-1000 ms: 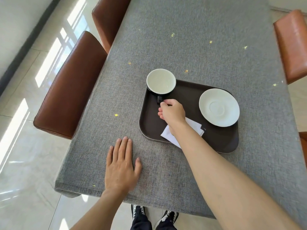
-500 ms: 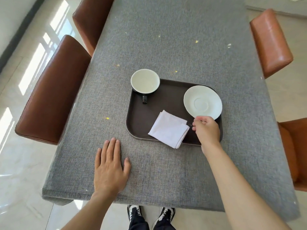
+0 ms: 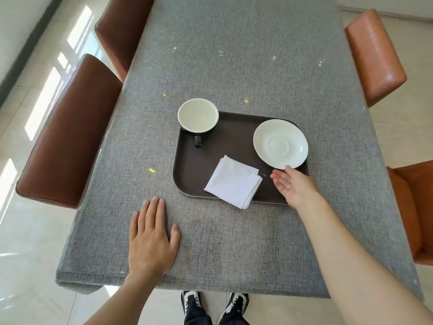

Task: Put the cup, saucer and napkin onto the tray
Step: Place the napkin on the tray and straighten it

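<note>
Since half a second ago the right hand point(image 3: 295, 186) has let its fingers uncurl: then bunched at the near rim of the saucer, it now lies open, palm turned up and leftward, holding nothing, its fingertips just touching or just short of that rim; which, I cannot tell. Taking the dark brown rounded plastic tray point(image 3: 230, 141) as landmark, on the grey woven-cloth table point(image 3: 234, 55), everything the task names appears to sit on it already: the round white ceramic saucer point(image 3: 280, 144) at its far right, the dark cup with pale inside point(image 3: 198, 115) at its far left corner, handle pointing toward the person, and the folded white cloth napkin point(image 3: 234, 185) at the near edge, one corner overhanging the rim. The saucer lies straight ahead of the right hand, which is much the nearer; the left hand point(image 3: 151, 238) rests flat, fingers together, on the table near the tray's near-left corner. The right hand hides the tray's near-right corner.
</note>
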